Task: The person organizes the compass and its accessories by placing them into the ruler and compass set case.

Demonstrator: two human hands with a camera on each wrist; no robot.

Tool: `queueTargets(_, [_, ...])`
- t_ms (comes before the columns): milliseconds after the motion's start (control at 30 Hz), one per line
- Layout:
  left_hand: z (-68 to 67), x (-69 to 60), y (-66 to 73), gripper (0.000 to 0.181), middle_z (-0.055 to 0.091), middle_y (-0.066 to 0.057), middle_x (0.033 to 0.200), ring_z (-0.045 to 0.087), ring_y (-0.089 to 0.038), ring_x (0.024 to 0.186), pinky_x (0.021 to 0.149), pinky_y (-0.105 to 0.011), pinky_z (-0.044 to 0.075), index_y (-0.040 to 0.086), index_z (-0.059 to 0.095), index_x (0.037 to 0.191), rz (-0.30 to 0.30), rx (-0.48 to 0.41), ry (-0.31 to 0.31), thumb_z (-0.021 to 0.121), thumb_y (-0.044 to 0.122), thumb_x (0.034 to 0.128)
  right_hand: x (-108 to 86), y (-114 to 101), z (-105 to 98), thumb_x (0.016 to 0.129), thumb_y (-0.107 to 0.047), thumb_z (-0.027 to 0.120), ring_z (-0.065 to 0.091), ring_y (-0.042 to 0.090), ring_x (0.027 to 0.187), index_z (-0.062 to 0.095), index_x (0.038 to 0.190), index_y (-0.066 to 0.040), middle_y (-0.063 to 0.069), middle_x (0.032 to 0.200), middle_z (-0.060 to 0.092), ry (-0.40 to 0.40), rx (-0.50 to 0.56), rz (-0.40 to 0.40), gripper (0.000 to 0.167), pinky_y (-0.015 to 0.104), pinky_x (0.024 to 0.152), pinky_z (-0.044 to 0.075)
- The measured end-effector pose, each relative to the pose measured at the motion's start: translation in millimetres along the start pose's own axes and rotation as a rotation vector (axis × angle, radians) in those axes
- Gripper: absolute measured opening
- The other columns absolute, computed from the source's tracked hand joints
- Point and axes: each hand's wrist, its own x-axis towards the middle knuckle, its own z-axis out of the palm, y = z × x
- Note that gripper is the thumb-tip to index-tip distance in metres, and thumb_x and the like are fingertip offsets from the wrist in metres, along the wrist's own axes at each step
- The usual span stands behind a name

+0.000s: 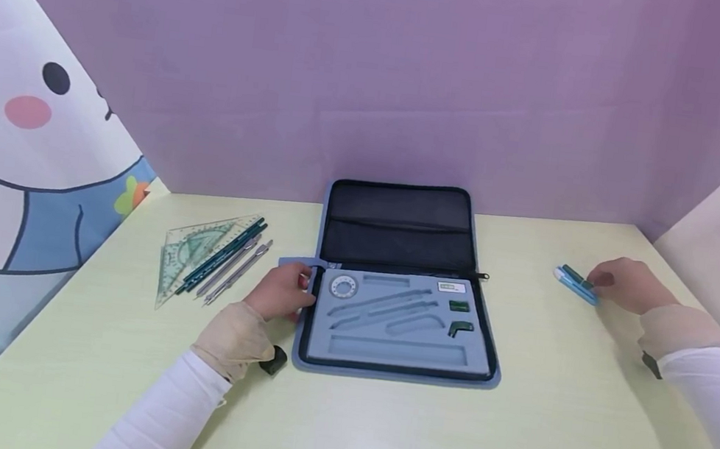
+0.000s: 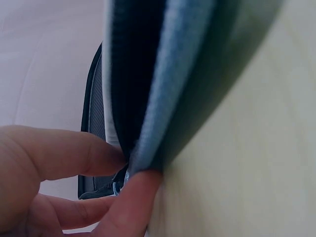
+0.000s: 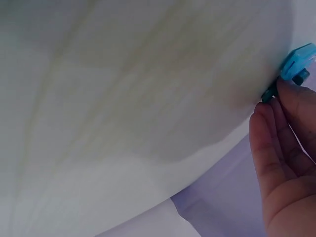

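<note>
An open zip case [image 1: 396, 374] lies with its lid up and a light blue moulded tray [image 1: 314, 338] inside. My left hand [image 1: 282, 291] pinches the case's left edge, with thumb and finger on either side of the blue fabric rim [image 2: 165, 84] in the left wrist view. Far to the right, my right hand [image 1: 634, 285] pinches the end of a small dark green stick-like piece [image 1: 573, 273]. A light blue slim item [image 1: 576, 286] lies right beside that piece. In the right wrist view, the fingers partly hide the green piece [image 3: 269, 93].
Left of the case lie clear set squares [image 1: 186, 253], dark green pencils [image 1: 223, 257] and silver compasses [image 1: 237, 273]. The tray holds a round white disc [image 1: 343, 287], a small labelled box [image 1: 451, 287] and green pieces [image 1: 459, 306]. A purple cloth wall [image 1: 414, 97] stands behind the table.
</note>
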Motion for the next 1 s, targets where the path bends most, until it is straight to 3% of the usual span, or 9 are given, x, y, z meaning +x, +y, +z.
queueTargets(267, [-0.6,0.4,-0.5,0.042,0.052,-0.010,0.091,0.056,-0.013,0.051,0.051,-0.028,0.054,-0.010,0.049,0.121,-0.001,0.001,-0.001,0.058,-0.001,0.0811,0.9,5,0,0.079,0.001,0.065,0.060,0.046,0.089,0.066,0.091,0.007,0.025,0.092,0.067,0.034,-0.028,-0.023,0.014,0.057,0.080,0.047])
queueTargets(433, [-1.2,0.8,-0.9,0.042,0.052,-0.010,0.090,0.054,-0.012,0.049,0.051,-0.027,0.054,-0.011,0.048,0.121,0.008,0.001,-0.006,0.058,-0.001,0.0808,0.1,0,-5,0.078,0.000,0.066,0.063,0.038,0.081,0.067,0.090,0.005,0.020,0.086,0.068,0.102,-0.043,-0.050,0.013,0.050,0.075,0.049])
queueTargets(600, [-1.9,0.7,-0.9,0.041,0.052,-0.009,0.089,0.054,-0.011,0.049,0.050,-0.028,0.054,-0.011,0.049,0.119,0.009,-0.003,-0.006,0.058,-0.001,0.0805,2.1,-29,-11,0.079,-0.001,0.067,0.064,0.030,0.080,0.068,0.090,0.001,0.014,0.084,0.070,0.134,-0.028,-0.095,0.011,0.045,0.075,0.049])
queueTargets(767, [-2.1,0.7,-1.4,0.041,0.051,-0.009,0.089,0.053,-0.011,0.048,0.050,-0.027,0.053,-0.010,0.049,0.119,0.007,-0.004,-0.002,0.058,-0.001,0.0804,9.3,-63,-9,0.081,-0.002,0.068,0.065,0.031,0.085,0.068,0.092,0.000,0.013,0.087,0.070,0.102,0.004,-0.140,0.011,0.045,0.078,0.050])
queueTargets(1000, [-0.6,1.8,-1.4,0.042,0.051,-0.009,0.089,0.054,-0.011,0.048,0.050,-0.027,0.054,-0.010,0.049,0.119,0.003,-0.005,-0.003,0.059,-0.001,0.0794,21.0,-105,1,0.079,0.002,0.069,0.064,0.022,0.078,0.068,0.088,0.000,0.008,0.083,0.070,0.075,0.068,-0.216,0.010,0.039,0.071,0.053])
